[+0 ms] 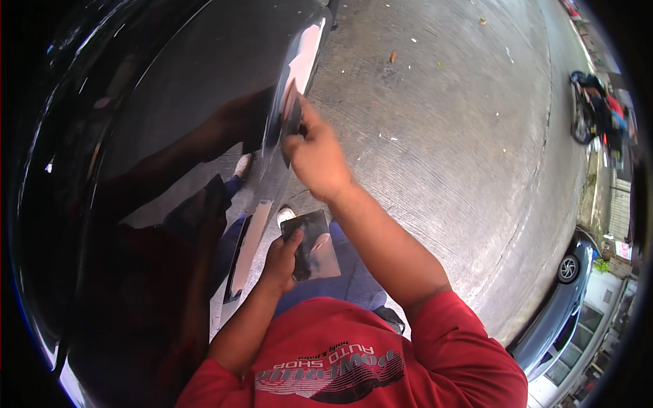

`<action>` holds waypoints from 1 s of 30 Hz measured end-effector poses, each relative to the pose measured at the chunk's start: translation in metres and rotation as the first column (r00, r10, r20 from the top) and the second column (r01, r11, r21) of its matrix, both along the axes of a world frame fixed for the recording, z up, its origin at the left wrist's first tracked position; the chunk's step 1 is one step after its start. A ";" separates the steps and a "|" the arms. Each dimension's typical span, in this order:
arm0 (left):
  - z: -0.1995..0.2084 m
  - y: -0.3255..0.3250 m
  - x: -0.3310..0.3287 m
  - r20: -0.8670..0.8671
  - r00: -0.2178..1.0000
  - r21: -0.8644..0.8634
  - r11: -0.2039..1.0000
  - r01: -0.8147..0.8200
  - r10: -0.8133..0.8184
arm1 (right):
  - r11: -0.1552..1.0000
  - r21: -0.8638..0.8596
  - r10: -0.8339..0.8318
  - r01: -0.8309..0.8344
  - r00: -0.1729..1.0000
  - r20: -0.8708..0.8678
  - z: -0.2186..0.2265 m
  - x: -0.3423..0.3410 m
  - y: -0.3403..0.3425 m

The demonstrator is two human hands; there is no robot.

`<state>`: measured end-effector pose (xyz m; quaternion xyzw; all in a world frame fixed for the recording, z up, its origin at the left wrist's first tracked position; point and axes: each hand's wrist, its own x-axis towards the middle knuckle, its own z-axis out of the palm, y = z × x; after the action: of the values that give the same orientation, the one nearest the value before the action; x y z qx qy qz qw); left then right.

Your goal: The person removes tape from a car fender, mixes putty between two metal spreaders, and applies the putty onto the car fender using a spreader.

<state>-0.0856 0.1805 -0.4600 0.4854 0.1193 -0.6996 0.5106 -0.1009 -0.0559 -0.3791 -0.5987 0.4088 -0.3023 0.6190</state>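
My left hand (277,264) grips a dark, flat square plate (318,241) by its left edge, thumb on top. A pinkish smear of putty (324,243) lies on the plate. Farther forward, my right hand (316,156) pinches a thin dark spreader (292,128) against the edge of a glossy black car panel (204,61). Pale pink filler (305,58) coats that edge just beyond the spreader. A second pale strip (250,245) lies along the same edge, beside my left hand. The panel mirrors my arm and shoes.
Grooved concrete (435,143) stretches to the right of the panel, with small litter and a brown scrap (393,56) on it. A person on a motorcycle (595,112) is at the far right. A grey-blue car (561,306) stands at the lower right beside a building.
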 end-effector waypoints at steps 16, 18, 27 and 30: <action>-0.005 0.005 -0.001 0.006 0.999 0.020 0.999 -0.036 0.036 | 0.936 0.321 -0.226 0.144 0.944 0.238 -0.054 -0.010 -0.071; -0.006 0.006 0.000 0.006 0.999 0.028 0.999 -0.040 0.040 | 0.935 0.316 -0.234 0.159 0.948 0.215 -0.059 0.001 -0.078; 0.001 0.002 0.001 -0.005 0.998 0.029 0.998 -0.061 0.061 | 0.940 0.306 -0.225 0.155 0.951 0.211 -0.065 0.029 -0.092; 0.004 0.000 0.003 -0.010 0.998 0.035 0.997 -0.064 0.064 | 0.957 0.250 -0.190 0.148 0.969 0.156 -0.069 0.033 -0.093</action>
<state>-0.0826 0.1806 -0.4556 0.4863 0.1498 -0.6834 0.5236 -0.0679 -0.1486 -0.4477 -0.4540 0.4347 -0.3557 0.6917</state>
